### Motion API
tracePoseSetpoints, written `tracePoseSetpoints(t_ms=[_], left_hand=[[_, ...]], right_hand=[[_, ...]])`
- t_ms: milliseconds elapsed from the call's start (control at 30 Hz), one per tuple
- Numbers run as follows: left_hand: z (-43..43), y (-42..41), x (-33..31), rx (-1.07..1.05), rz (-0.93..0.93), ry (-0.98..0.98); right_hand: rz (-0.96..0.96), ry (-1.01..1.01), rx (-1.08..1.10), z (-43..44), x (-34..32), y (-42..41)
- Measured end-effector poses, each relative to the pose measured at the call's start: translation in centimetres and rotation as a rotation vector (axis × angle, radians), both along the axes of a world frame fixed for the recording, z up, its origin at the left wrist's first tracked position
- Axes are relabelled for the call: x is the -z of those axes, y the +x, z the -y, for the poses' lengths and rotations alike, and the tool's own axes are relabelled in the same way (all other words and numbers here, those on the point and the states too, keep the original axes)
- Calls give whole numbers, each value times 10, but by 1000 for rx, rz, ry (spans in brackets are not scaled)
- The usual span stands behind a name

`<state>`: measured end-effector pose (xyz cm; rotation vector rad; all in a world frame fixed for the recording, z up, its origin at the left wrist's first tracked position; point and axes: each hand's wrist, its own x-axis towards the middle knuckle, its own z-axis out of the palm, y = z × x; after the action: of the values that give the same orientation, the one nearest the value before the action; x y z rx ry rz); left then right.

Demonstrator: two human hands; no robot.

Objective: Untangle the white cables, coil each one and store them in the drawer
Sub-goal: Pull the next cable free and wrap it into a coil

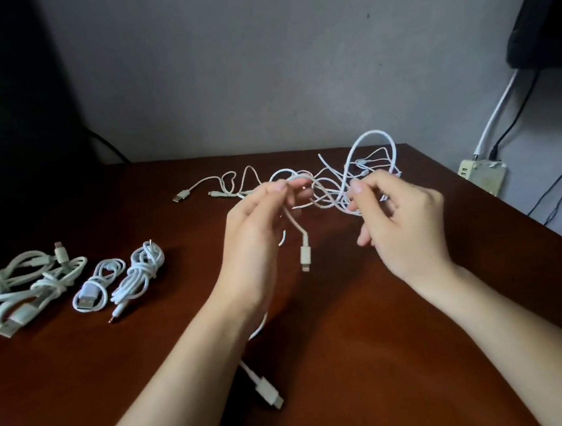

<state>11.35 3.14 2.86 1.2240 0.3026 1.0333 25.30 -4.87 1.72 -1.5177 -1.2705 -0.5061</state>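
The left hand and right hand each pinch strands of the tangled white cables.

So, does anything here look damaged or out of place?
Nothing looks damaged. Only the tangle is messy, as expected: the left hand and right hand pinch its strands above the table. The coils lie tidy at left.

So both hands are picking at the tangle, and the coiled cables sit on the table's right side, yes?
No. The head view shows the coiled cables on the left side of the table, not the right. The left hand and right hand do pinch the tangle.
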Motion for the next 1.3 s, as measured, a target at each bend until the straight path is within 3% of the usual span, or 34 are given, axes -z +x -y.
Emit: tracePoseSetpoints(t_ms=[167,400,633,767,1000,1300], left_hand=[[-9,-10,-11,167,196,-357],[-23,-28,-8,358,375,-573],[-23,-28,-9,439,336,-538],[-22,-25,-11,459,266,-529],[-19,-15,-10,289,-6,-377],[-27,-15,-6,165,21,-378]], right_hand=[[278,175,-42,5,-6,-2],[339,77,-37,1,-3,6],[372,-25,-115,0,-3,7],[217,-90,-269,2,-5,1],[126,-217,-542,5,-8,-13],[7,-333,-815,11,-12,-27]])
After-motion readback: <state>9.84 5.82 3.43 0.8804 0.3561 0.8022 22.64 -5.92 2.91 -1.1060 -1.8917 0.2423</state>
